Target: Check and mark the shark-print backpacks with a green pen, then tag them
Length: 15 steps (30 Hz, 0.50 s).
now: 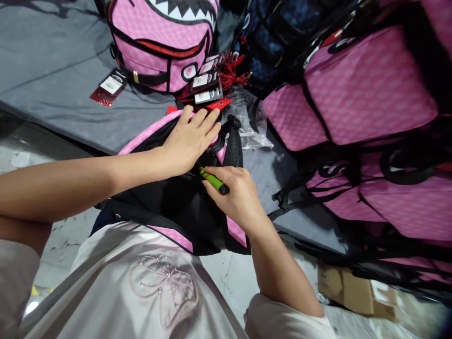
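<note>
A black bag [165,200] with pink piping and pink patches lies against my front, its inside or back side facing up. My left hand [190,136] rests palm down on its upper part, fingers stretched out and slightly spread. My right hand [236,193] is closed around a small green tool [213,180] with a black end and orange marks. The tool's tip points into the black fabric just below my left wrist; the tip itself is hard to make out. A black strap [233,143] stands up beside the right fingers.
A pink backpack [158,42] with a toothed mouth stands ahead on the grey cloth [45,61]. Hang tags [208,95] and red tinsel lie before it, near a clear plastic bag [249,117]. Pink bags [370,89] are piled at right. A cardboard box [344,287] sits lower right.
</note>
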Motion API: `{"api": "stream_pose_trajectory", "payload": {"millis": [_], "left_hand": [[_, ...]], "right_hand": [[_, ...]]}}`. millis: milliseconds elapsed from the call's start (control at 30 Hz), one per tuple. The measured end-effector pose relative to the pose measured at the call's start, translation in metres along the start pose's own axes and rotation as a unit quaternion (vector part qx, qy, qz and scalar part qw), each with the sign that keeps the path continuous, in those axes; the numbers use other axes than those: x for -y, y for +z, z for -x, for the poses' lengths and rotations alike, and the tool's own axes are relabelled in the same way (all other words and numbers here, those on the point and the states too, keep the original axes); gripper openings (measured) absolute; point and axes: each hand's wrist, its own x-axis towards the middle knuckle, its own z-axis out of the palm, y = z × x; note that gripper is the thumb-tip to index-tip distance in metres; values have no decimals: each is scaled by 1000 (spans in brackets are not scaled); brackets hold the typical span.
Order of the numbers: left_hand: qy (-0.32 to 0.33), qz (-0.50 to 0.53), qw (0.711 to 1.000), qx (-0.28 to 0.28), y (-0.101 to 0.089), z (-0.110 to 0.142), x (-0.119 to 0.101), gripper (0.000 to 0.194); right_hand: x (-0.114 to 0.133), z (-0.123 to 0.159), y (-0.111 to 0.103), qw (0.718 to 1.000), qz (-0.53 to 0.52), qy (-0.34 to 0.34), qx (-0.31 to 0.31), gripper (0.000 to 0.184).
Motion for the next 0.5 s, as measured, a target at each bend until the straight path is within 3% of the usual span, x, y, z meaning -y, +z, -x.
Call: {"api": "stream_pose_trajectory", "payload": {"millis": [367,500], "left_hand": [[16,-141,990,-2,2,2,4,75],[20,-143,990,-11,6,2,4,79]], "right_hand": [[10,-3,-2,1000,18,24,7,21],[15,-4,-1,998,45,38,3,18]]}}
